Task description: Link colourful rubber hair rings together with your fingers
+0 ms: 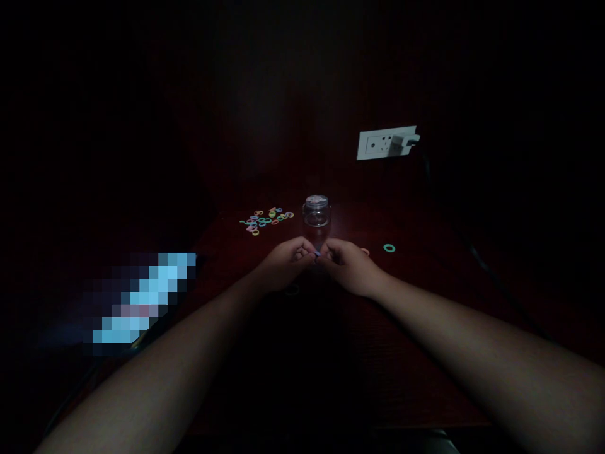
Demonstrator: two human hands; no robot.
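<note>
My left hand (295, 257) and my right hand (344, 261) meet fingertip to fingertip over the dark red table. Both are closed, pinching a small lilac hair tie (317, 253) between them; most of it is hidden by the fingers. Just beyond stands a small clear jar (316, 217) with a patterned lid. A pile of colourful hair ties (265, 219) lies to the jar's left. Right of my right hand rests a green hair tie (389, 248), and a pink one (365, 251) is partly covered by that hand. A dark ring (293, 289) lies below my left wrist.
A lit screen (151, 296), blurred into blocks, is at the left beside my forearm. On the back wall, a white power socket (378, 144) holds a plug (405, 141). Its dark cable (482, 258) runs down the right side. The surroundings are very dark.
</note>
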